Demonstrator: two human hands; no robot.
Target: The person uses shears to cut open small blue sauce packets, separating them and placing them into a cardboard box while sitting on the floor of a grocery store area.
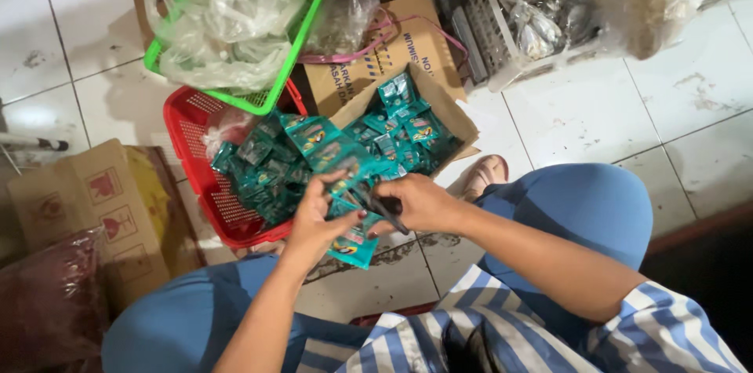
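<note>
head view: my left hand pinches a strip of small teal foil sachets; my right hand grips dark scissors over the red plastic basket.

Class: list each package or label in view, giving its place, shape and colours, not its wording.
Sachets: small teal packets heaped in red basket.
Sachet strip: teal, in both hands.
Open box: brown cardboard, centre, holding sachets.
Flat carton: brown, left, red symbol labels.
Plastic bags: clear, in green basket.
</note>
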